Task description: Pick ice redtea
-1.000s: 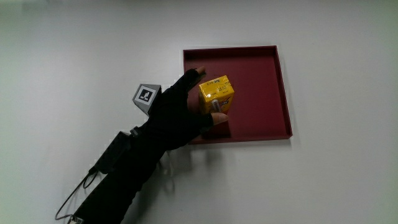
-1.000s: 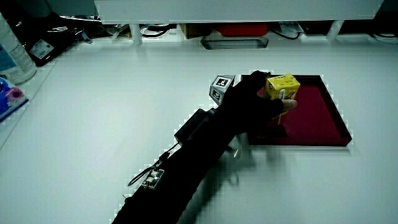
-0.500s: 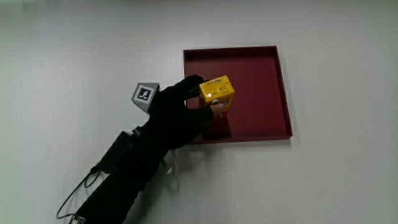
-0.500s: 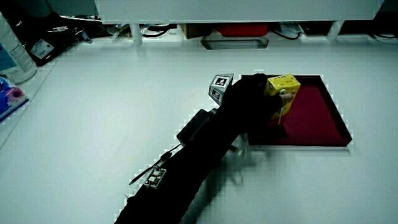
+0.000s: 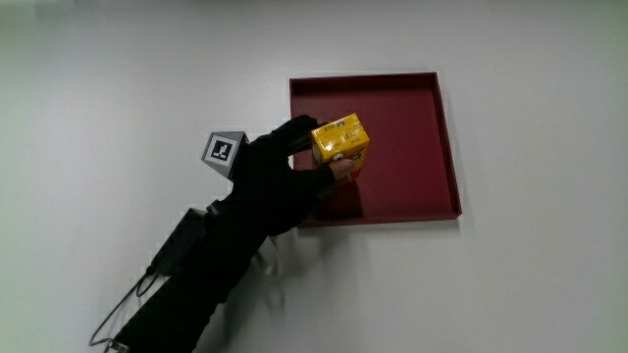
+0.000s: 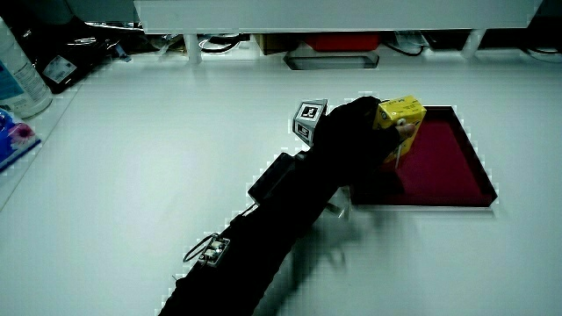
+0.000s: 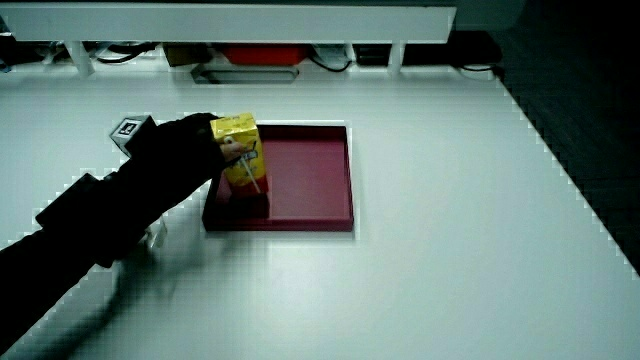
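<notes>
While gripping yellow ice redtea carton (image 5: pixel 340 145), hand (image 5: pixel 280 181) over red tray (image 5: pixel 432 147)

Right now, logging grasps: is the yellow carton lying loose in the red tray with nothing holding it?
No, the hand grips the yellow carton over the red tray.

The hand (image 5: pixel 280 181) wears a black glove with a small grey cube (image 5: pixel 225 152) bearing a black-and-white marker, a black box (image 5: pixel 182 240) and thin cable (image 5: pixel 123 304) on the black-sleeved forearm (image 5: pixel 186 289).
</notes>
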A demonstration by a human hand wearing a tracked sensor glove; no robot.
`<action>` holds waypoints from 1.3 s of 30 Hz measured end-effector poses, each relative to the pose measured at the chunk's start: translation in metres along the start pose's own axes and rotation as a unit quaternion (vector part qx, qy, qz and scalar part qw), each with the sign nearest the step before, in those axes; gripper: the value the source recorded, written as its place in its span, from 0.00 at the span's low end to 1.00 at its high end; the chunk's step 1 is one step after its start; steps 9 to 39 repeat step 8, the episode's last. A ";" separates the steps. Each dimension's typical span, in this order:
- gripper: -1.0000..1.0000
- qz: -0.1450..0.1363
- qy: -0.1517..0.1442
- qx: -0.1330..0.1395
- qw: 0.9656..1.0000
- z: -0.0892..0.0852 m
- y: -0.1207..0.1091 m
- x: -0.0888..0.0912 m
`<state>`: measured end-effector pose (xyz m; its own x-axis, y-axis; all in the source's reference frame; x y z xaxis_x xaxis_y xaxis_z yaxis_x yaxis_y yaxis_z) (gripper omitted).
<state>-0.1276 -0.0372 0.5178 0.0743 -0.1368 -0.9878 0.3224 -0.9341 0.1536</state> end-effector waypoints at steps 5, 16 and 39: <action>1.00 -0.012 -0.013 -0.001 1.000 0.005 -0.003 0.026; 1.00 -0.022 -0.026 0.008 0.999 0.013 -0.007 0.037; 1.00 -0.022 -0.026 0.008 0.999 0.013 -0.007 0.037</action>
